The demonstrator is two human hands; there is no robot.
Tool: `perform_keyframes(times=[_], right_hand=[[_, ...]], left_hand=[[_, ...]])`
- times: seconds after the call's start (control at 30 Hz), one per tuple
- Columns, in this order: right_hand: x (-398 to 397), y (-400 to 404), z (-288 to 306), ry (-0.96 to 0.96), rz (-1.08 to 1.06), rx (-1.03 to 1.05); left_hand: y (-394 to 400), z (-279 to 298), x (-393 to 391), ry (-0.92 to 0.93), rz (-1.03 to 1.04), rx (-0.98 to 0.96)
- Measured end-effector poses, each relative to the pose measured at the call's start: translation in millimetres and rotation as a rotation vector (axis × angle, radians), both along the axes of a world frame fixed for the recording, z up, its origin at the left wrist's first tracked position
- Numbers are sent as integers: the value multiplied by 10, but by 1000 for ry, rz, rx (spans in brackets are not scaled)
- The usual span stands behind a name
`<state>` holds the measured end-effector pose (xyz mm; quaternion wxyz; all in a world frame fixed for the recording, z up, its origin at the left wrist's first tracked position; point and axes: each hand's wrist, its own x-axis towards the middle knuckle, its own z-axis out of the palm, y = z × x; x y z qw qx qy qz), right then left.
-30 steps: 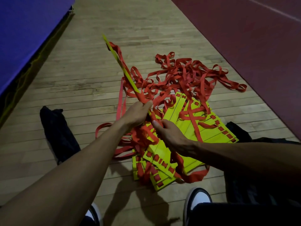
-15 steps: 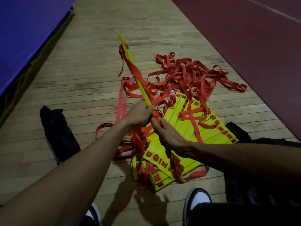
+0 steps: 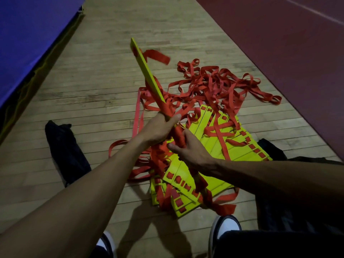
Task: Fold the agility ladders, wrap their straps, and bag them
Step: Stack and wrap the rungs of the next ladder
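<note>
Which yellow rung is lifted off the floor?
The single yellow rung gripped in the left hand, tilted up and away; the other rungs lie stacked flat on the floor.

A person's left hand point(image 3: 160, 128) grips the middle of a raised ladder rung point(image 3: 147, 71) that tilts up and away to the left; the right hand point(image 3: 189, 149) holds the strap-wrapped part point(image 3: 178, 135) just below it, the two hands nearly touching; beneath them a stack of rungs point(image 3: 214, 146) lies flat on the wooden floor point(image 3: 93, 90); behind and to the right of the stack sprawls a tangle of straps point(image 3: 223, 84); a bag point(image 3: 65, 151) lies on the floor to the left, another bag point(image 3: 270, 148) at the stack's right edge; two shoes point(image 3: 226, 227) sit nearest the camera; a mat point(image 3: 28, 34) borders the floor far left.
</note>
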<state>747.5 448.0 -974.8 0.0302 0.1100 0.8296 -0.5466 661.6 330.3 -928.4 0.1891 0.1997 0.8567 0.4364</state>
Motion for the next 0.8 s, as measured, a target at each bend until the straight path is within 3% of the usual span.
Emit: perform_keyframes(times=[0.13, 0.37, 0.6, 0.8], right_hand=[[32, 79, 93, -127, -29, -281], [-17, 149, 62, -68, 9, -15], [27, 4, -1, 34, 124, -93], [81, -29, 97, -143, 105, -170]], left_hand=[[-8, 3, -6, -131, -48, 19], [-36, -41, -62, -28, -12, 18], [-20, -129, -42, 83, 82, -77], [0, -15, -56, 78, 29, -142]])
